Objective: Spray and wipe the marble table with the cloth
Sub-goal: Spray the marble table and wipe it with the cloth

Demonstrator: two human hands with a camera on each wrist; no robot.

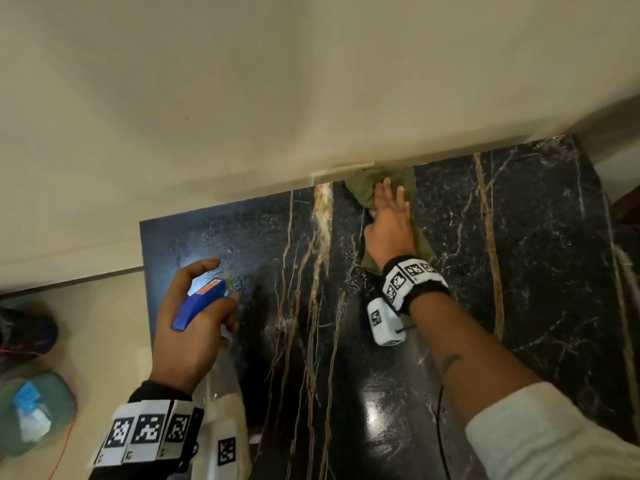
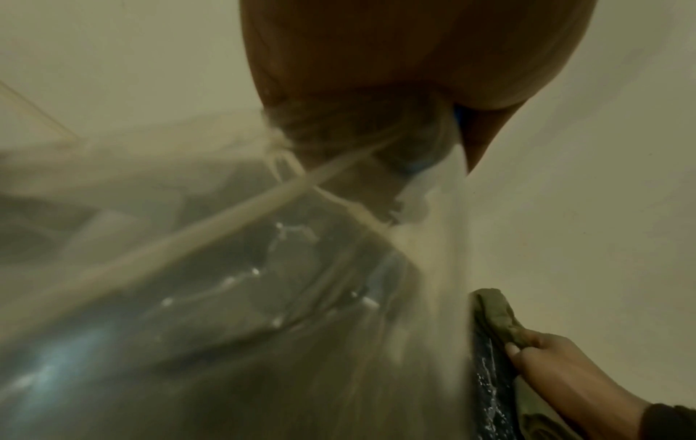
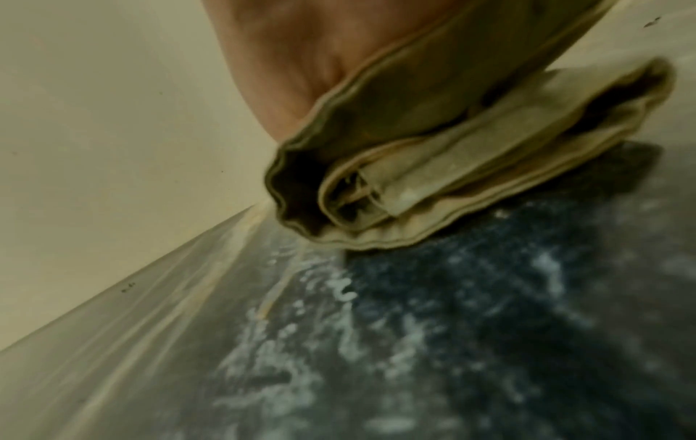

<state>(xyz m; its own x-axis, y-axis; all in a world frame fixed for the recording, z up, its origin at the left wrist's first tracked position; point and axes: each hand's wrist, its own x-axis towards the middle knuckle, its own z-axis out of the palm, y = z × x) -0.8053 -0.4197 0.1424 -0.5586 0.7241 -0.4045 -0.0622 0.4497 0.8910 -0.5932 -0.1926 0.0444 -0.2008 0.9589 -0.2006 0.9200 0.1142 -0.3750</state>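
Right hand (image 1: 389, 216) flat on the cloth (image 1: 381, 181), fingers spread and straight, pressing it onto the table (image 1: 519, 254) at the far edge, against the wall (image 1: 242, 98). Cloth olive, bunched and folded under the palm, touching the marble. Left hand (image 1: 194, 323) curled round the sprayer (image 1: 202, 303), gripping its blue head, index finger raised; clear bottle hanging below the wrist, held above the table's near-left part. Table black with gold and white veins, wet speckles by the cloth. On the floor, left: a green lidded tub (image 1: 34, 410), blurred.
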